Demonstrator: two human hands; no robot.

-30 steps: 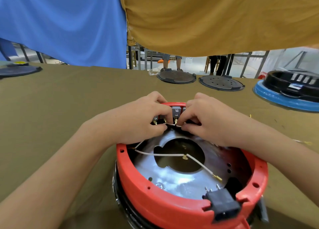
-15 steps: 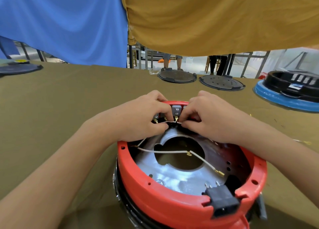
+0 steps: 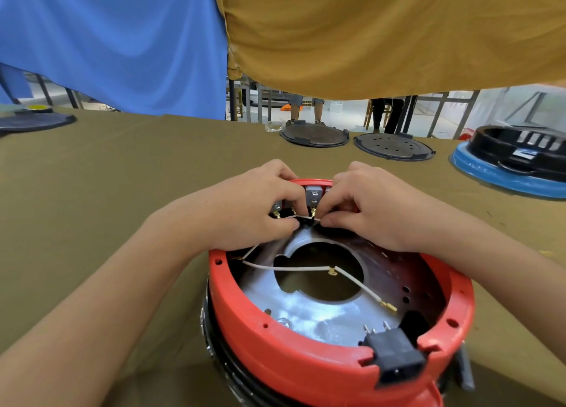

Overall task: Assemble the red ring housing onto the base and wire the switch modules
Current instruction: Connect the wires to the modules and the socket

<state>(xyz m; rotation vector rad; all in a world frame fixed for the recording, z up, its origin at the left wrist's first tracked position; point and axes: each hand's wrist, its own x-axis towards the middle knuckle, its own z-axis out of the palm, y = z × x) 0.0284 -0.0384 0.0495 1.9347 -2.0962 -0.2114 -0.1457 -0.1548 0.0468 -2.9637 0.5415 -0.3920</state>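
Both hands, left [image 3: 260, 204] and right [image 3: 364, 207], pinch a white wire [image 3: 301, 216] at the switch [image 3: 314, 193] inside the red ring [image 3: 306, 363]; its terminal likely seats best pushed straight on.

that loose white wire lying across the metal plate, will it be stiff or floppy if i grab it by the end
Probably floppy: the white wire sags in a curve across the metal plate. It looks thin, so likely very light. Its brass terminal lies unattached, so that end would probably dangle and swing when lifted.
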